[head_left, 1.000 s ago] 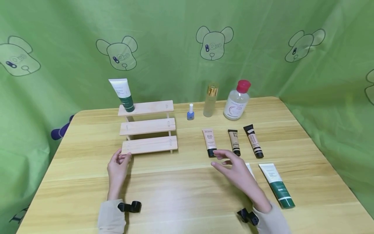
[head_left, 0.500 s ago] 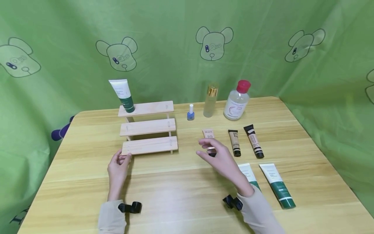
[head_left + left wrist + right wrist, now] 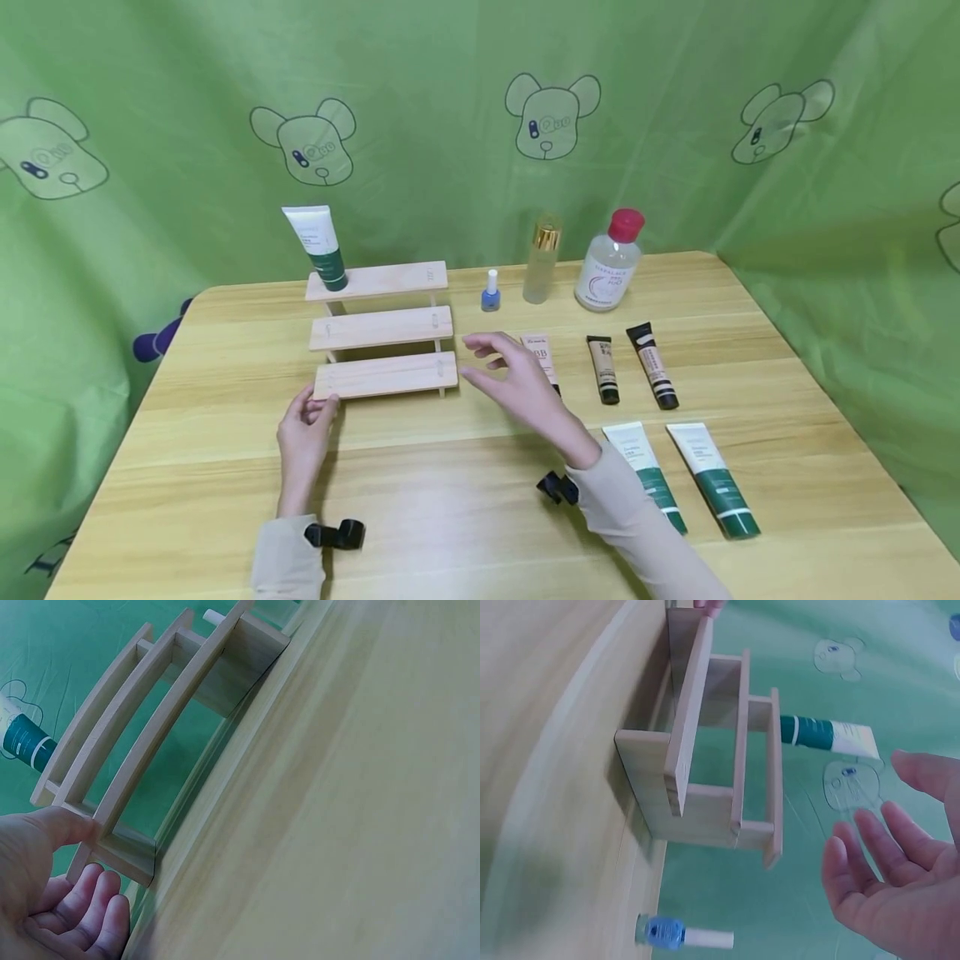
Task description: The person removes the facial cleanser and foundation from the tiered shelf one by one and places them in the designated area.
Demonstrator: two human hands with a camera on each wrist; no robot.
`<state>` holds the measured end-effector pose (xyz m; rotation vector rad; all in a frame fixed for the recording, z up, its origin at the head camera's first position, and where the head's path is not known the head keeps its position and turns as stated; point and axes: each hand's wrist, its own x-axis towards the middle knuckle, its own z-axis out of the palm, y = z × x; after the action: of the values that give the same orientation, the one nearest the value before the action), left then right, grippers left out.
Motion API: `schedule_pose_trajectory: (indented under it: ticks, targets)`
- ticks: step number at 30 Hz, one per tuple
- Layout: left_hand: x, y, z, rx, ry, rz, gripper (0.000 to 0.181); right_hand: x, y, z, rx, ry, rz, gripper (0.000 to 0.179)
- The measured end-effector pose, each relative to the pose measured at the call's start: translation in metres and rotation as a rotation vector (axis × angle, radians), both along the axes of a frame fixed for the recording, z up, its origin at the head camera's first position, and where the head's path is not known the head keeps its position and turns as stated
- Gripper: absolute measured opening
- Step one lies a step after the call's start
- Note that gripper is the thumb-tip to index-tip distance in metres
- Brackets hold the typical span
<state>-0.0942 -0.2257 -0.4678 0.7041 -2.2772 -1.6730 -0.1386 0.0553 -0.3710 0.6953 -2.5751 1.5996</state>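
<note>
A three-step wooden display rack (image 3: pixel 386 375) stands at the back left of the table. My left hand (image 3: pixel 302 440) pinches the left end of its lowest step; in the left wrist view the thumb (image 3: pixel 71 825) lies on top and the fingers curl below. On the top step a white-and-green squeeze tube (image 3: pixel 318 247) stands on its cap at the left end. My right hand (image 3: pixel 521 390) hovers just right of the lowest step, holding nothing, its fingers loosely bent and apart from the thumb. It partly covers a pink BB cream tube (image 3: pixel 542 357).
Behind stand a blue nail polish bottle (image 3: pixel 491 296), a gold-capped bottle (image 3: pixel 542 265) and a red-capped bottle (image 3: pixel 609 262). Two small tubes, one beige (image 3: pixel 603 367) and one black-ended (image 3: pixel 652 367), lie at right. Nearer lie two white-and-green tubes, one left (image 3: pixel 645 471), one right (image 3: pixel 712 479).
My right hand has moved left, from beside the BB cream tube's cap to near the rack's right end, uncovering the nearer white-and-green tube. The left hand keeps its place on the rack.
</note>
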Motion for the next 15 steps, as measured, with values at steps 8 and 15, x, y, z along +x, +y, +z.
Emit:
schedule_pose_trajectory:
  ticks: [8, 15]
  targets:
    - [-0.001, -0.001, -0.002, 0.009, 0.014, 0.009, 0.049, -0.018, -0.027, 0.002, 0.021, 0.059, 0.041, 0.040]
    - [-0.004, -0.002, -0.004, 0.015, 0.023, 0.006, 0.048, -0.033, -0.042, 0.005, 0.042, 0.119, 0.077, 0.040]
